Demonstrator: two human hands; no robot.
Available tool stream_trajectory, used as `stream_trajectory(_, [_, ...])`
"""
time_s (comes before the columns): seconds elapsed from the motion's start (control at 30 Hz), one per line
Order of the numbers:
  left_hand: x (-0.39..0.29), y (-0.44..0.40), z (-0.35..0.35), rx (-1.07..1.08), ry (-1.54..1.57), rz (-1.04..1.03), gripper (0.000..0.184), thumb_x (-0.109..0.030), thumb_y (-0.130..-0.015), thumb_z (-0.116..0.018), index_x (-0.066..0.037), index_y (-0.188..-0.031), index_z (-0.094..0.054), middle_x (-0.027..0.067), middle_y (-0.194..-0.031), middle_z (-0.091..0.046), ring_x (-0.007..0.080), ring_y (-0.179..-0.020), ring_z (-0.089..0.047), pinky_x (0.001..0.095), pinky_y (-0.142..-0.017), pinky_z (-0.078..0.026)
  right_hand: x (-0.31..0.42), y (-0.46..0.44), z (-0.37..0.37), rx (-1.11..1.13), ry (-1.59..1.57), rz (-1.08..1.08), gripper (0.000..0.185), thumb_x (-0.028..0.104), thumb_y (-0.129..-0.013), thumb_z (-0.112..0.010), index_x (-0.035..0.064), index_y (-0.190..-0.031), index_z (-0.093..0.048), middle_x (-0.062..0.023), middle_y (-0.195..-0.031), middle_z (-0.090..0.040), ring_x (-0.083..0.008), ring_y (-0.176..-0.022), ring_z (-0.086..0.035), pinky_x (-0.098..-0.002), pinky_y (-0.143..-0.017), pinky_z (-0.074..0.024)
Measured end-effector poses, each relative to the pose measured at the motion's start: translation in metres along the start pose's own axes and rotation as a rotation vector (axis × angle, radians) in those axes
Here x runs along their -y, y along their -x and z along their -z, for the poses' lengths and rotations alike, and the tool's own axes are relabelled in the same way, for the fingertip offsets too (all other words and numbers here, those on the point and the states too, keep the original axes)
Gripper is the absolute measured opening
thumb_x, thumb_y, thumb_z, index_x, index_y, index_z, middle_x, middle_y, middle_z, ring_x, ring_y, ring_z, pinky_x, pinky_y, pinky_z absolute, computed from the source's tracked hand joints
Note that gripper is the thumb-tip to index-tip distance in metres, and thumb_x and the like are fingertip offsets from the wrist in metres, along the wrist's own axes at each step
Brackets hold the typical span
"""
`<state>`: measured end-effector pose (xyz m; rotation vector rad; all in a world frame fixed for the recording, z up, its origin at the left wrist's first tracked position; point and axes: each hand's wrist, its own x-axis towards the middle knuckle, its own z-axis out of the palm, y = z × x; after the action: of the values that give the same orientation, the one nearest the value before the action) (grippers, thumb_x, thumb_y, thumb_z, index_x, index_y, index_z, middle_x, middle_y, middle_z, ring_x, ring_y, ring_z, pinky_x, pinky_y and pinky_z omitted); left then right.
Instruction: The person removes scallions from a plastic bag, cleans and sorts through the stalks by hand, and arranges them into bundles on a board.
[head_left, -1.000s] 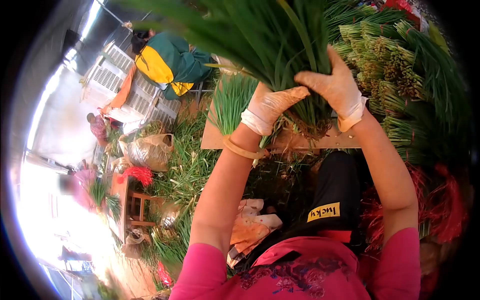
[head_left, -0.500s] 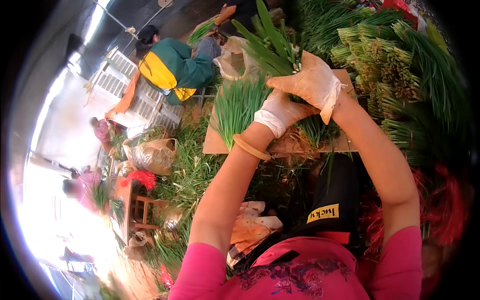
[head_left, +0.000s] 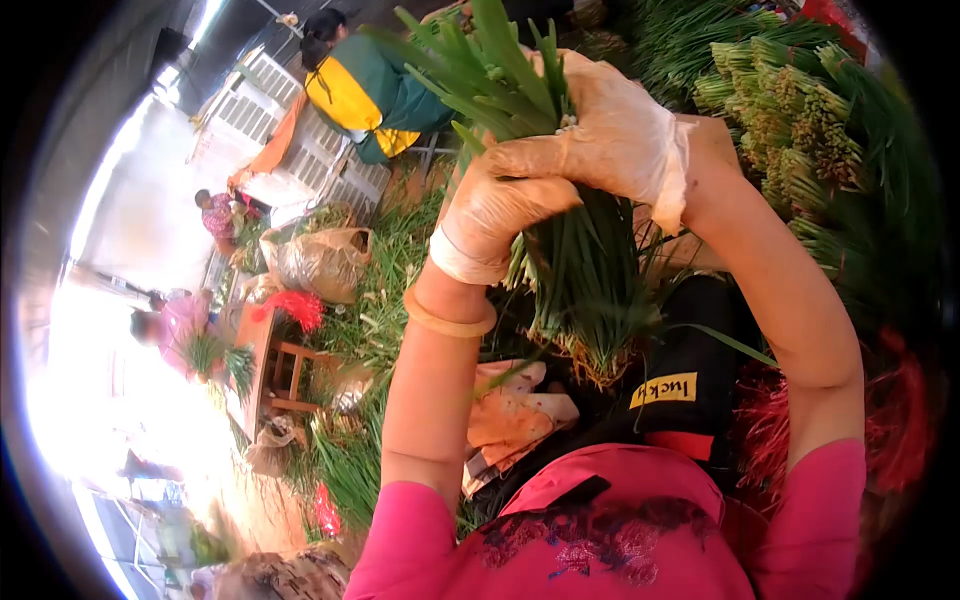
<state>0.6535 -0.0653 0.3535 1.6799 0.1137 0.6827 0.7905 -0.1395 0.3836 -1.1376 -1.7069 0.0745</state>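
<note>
A bunch of green chives (head_left: 590, 262) is raised over my lap. Its flat leaf ends stick up above my hands and its pale, rooty ends hang below them. My right hand (head_left: 610, 135), in a thin whitish glove, wraps round the upper part of the bunch. Against it from the left presses my left hand (head_left: 500, 215), also gloved, with its fingers closed on the same bunch. The contact between the palms is hidden. A bangle (head_left: 450, 318) circles my left wrist. Behind the hands, a cardboard sheet (head_left: 690, 250) shows in part.
Stacked bundles of chives (head_left: 790, 110) lie at the right. Red ties (head_left: 765, 420) hang by my right elbow. Loose leaves (head_left: 390, 275) cover the ground at left, near a plastic bag (head_left: 320, 262) and a wooden stool (head_left: 285, 375). A person in a green and yellow jacket (head_left: 375, 90) sits ahead.
Both hands have come closer to me, and the chives have been lifted off the cardboard, so their root ends now hang in view. The whole view has shifted slightly.
</note>
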Motion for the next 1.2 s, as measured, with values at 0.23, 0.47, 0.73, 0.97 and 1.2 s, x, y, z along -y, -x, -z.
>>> stream_trajectory(0.23, [0.009,0.099,0.008,-0.498,0.072,0.185,0.026,0.001,-0.073,-0.067,0.003,-0.098,-0.061,0.0084,-0.096,-0.064,0.0187,-0.086,-0.061,0.0319,-0.077,-0.05,-0.005,0.037,-0.124,-0.02,-0.866,-0.31,0.053,0.032,-0.066,-0.075,-0.0025,-0.1,-0.055,-0.0105,-0.087,-0.062,-0.0164,-0.079,-0.058,-0.0278,-0.072,-0.047])
stream_trajectory(0.47, [0.024,0.242,0.055,-0.968,0.209,-0.04,0.02,-0.018,-0.085,-0.054,-0.003,-0.096,-0.054,0.0095,-0.094,-0.054,0.0234,-0.096,-0.051,0.0409,-0.094,-0.038,0.002,0.17,-0.234,0.61,0.06,-0.19,0.109,0.048,-0.056,-0.076,0.0056,-0.141,-0.021,-0.0173,-0.137,-0.037,-0.0306,-0.116,-0.049,-0.037,-0.092,-0.0439])
stream_trajectory(0.73, [0.019,0.374,0.057,-1.364,0.213,-0.167,0.026,-0.031,-0.089,-0.056,-0.013,-0.074,-0.043,-0.0018,-0.061,-0.042,0.0149,-0.061,-0.046,0.0379,-0.083,-0.043,-0.079,0.243,-0.29,1.365,0.248,-0.427,0.063,0.022,-0.068,-0.07,0.0102,-0.126,-0.049,-0.0139,-0.099,-0.064,-0.0294,-0.094,-0.062,-0.0384,-0.08,-0.05])
stream_trajectory(0.97, [0.013,0.411,0.059,-1.305,0.337,-0.282,0.031,-0.032,-0.096,-0.044,-0.016,-0.071,-0.038,-0.0057,-0.053,-0.034,0.0104,-0.052,-0.04,0.0359,-0.075,-0.046,-0.17,0.237,-0.223,1.734,0.759,-0.639,0.073,0.036,-0.07,-0.072,0.0122,-0.133,-0.041,-0.0104,-0.126,-0.053,-0.0244,-0.11,-0.055,-0.0363,-0.086,-0.048])
stream_trajectory(1.2, [0.009,0.357,0.05,-0.883,0.212,-0.204,0.028,-0.029,-0.095,-0.047,-0.014,-0.072,-0.045,-0.005,-0.052,-0.035,0.0115,-0.052,-0.042,0.0397,-0.087,-0.044,-0.028,0.169,-0.28,0.514,-0.356,-0.399,0.08,0.044,-0.073,-0.067,0.0121,-0.138,-0.032,-0.0177,-0.132,-0.045,-0.0353,-0.12,-0.043,-0.0379,-0.099,-0.0372])
